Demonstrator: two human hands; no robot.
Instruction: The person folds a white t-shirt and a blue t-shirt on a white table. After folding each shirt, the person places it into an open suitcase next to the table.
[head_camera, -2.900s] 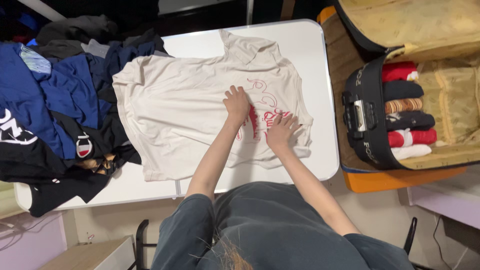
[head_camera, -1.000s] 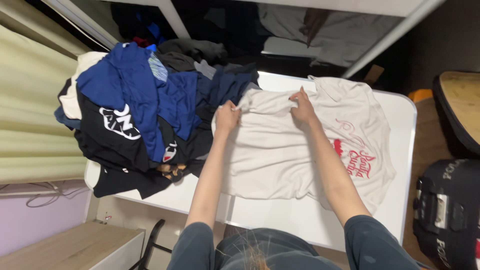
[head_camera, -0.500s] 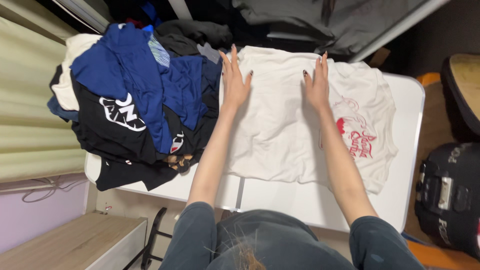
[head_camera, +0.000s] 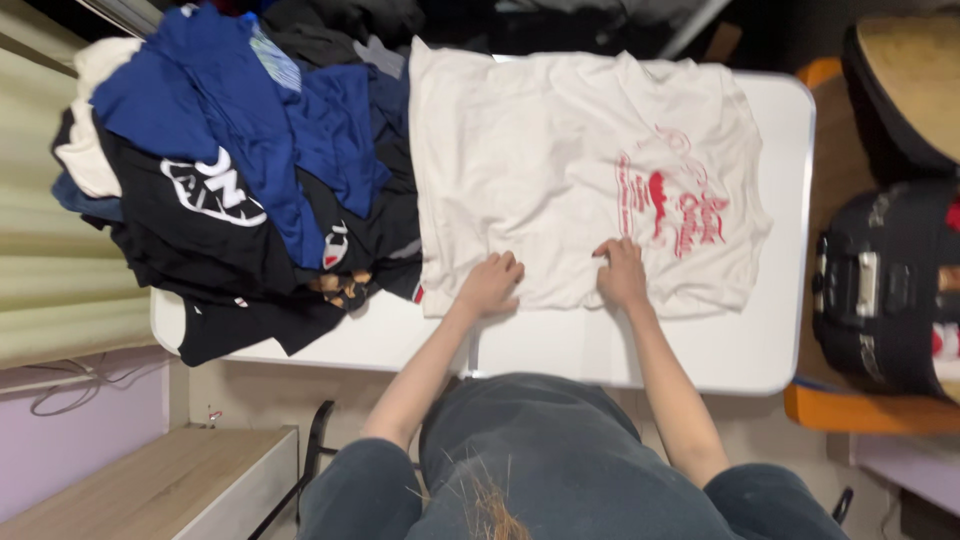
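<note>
A white T-shirt (head_camera: 560, 170) with a red print lies spread flat on the white table (head_camera: 700, 350), and every place here is told from that shirt. The left hand (head_camera: 490, 283) rests on the shirt's near hem, toward its left corner, fingers curled and bunched onto the cloth; whether they pinch the hem cannot be told. The right hand (head_camera: 622, 272) sits on the same near hem, just below the red print, its fingers likewise bent down against the fabric, the cloth lying under the fingertips of both hands. Touching the shirt's left edge is a heap of dark clothes (head_camera: 240, 190), blue and black pieces piled on one another. Well to the right of the shirt, past the table's end, stands a black suitcase (head_camera: 880, 290); a sliver of red shows at its right edge, its contents otherwise unseen.
</note>
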